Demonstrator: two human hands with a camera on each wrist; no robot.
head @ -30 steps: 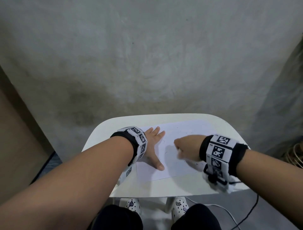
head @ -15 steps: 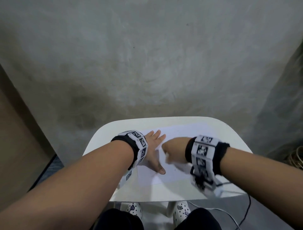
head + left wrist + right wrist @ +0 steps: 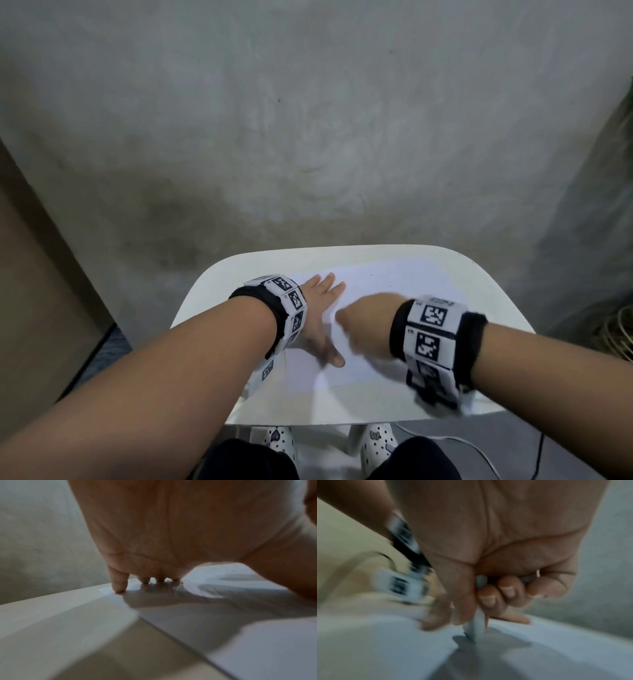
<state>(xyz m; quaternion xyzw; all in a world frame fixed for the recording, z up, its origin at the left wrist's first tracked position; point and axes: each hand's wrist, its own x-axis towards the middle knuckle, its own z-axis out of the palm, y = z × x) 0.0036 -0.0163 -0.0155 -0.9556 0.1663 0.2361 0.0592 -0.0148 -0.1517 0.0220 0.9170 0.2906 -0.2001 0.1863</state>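
A white sheet of paper (image 3: 394, 277) lies on a small white table (image 3: 212, 291). My left hand (image 3: 318, 308) lies flat on the sheet's left part with straight fingers; in the left wrist view its fingertips (image 3: 120, 586) press the paper (image 3: 257, 628) near its far corner. My right hand (image 3: 366, 325) is curled in a fist just right of the left thumb. In the right wrist view this hand (image 3: 505, 547) grips a pale stick-like tool (image 3: 476, 626), upright, its tip on the paper (image 3: 556, 649). The picture is blurred by motion, so I cannot tell what kind of tool it is.
A grey wall (image 3: 308, 137) rises right behind the table. A brown panel (image 3: 34, 291) stands at the left. White patterned shoes (image 3: 274, 442) show under the table's near edge, a cable (image 3: 534, 455) runs on the floor at right, and a coiled wicker thing (image 3: 620, 335) sits at the right edge.
My right hand has slid left across the paper with the tool, close to the left thumb. The left hand stays flat on the sheet.
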